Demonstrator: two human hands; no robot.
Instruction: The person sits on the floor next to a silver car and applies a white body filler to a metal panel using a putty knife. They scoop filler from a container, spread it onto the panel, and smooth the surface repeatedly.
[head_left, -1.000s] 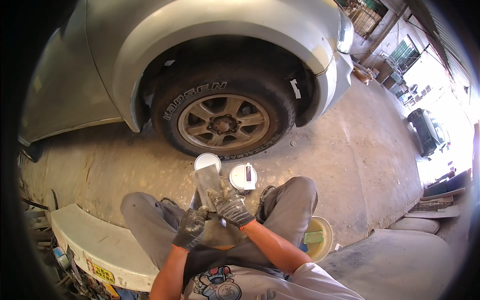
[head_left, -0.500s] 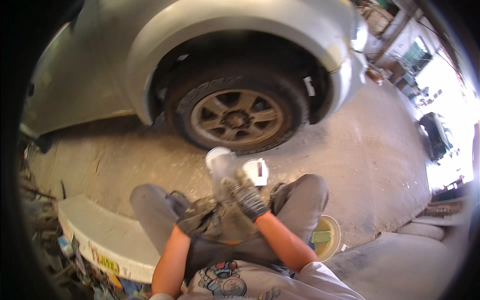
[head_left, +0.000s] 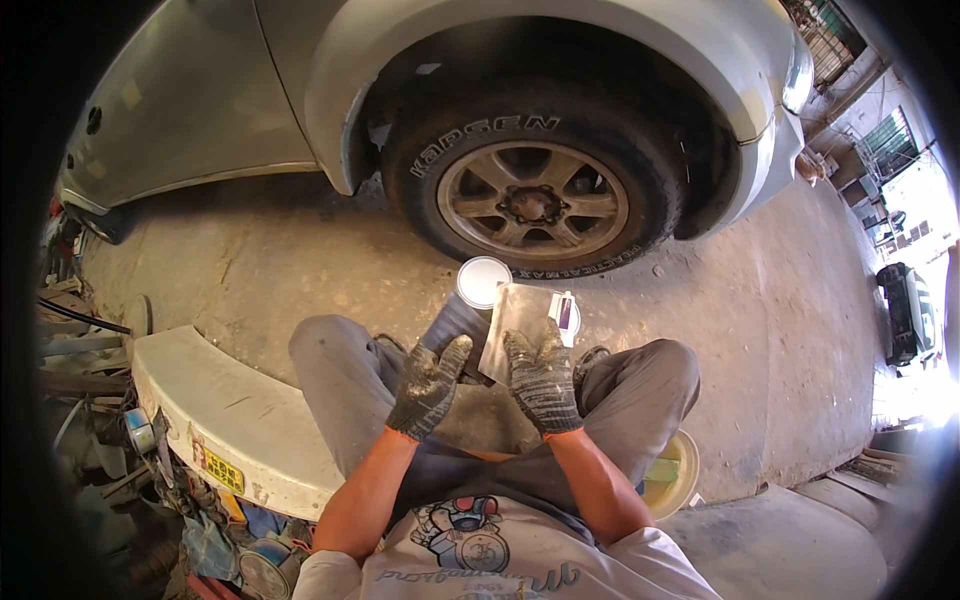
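Between my raised knees, my hands wear dark, stained knit gloves with orange cuffs. My left hand (head_left: 430,388) is closed on a dark grey flat sheet (head_left: 455,322), its thumb lying on top. Beside it, my right hand (head_left: 543,385) grips a pale, smeared rectangular plate (head_left: 518,315), thumb and fingers pressed on its near end. The plate's left edge overlaps the dark sheet. Just beyond both pieces stands a can with a white round top (head_left: 485,281). A second white can (head_left: 568,318), partly hidden by the plate, has a small white-and-dark tube (head_left: 566,308) on it.
Ahead is a car's muddy wheel (head_left: 535,205) under a silver fender (head_left: 600,25). A detached pale bumper (head_left: 230,400) lies at left beside heaped scrap (head_left: 120,450). Right of my knee sits a yellowish bucket (head_left: 685,470). A dark vehicle (head_left: 905,315) stands far right.
My hands were together over the flat pieces and are now apart, side by side, each with its own piece. The view has shifted, so the wheel appears further right.
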